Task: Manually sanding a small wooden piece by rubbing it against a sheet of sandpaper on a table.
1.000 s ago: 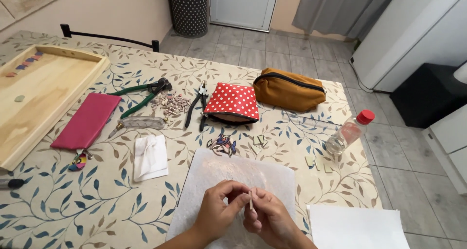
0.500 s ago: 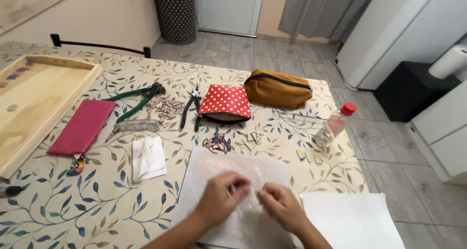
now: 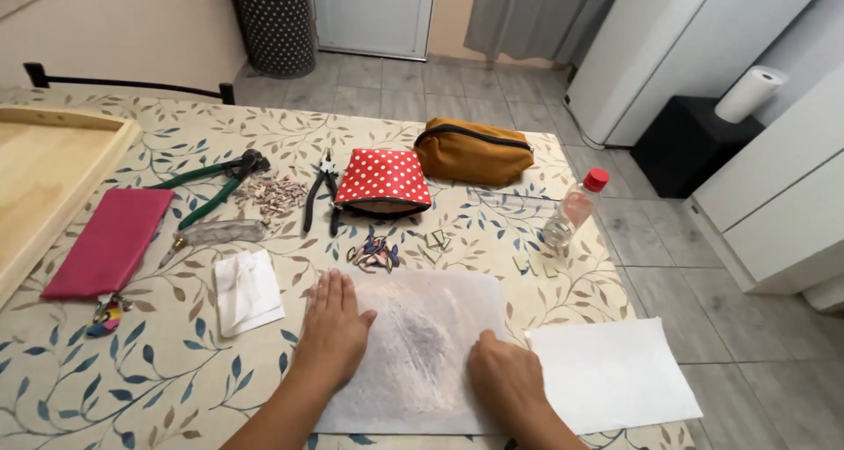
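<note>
The fingers [image 3: 327, 285] of the left hand [image 3: 334, 331] lie flat and close together, palm down, pressing on the left part of a crinkled translucent sheet [image 3: 422, 344] that lies on the table [image 3: 158, 371] right in front of the person. The right hand [image 3: 503, 381] rests on the sheet's right lower part with its fingers curled under into a loose fist; I cannot tell whether they pinch anything. Just right of the sheet lies a plain white paper [image 3: 611, 373], and left of it a folded white tissue [image 3: 247, 290]. Beyond the sheet sits a small heap of coloured bits [image 3: 374, 253]. Farther back stand a red pouch with white dots [image 3: 383, 181] and a mustard zip pouch [image 3: 473, 150], with black pliers [image 3: 321, 199] and green-handled cutters [image 3: 215, 185] to their left. A clear bottle with a red cap [image 3: 575, 208] stands near the table's right edge, a pink case [image 3: 110, 239] lies at far left beside a wooden tray [image 3: 48, 173].
</note>
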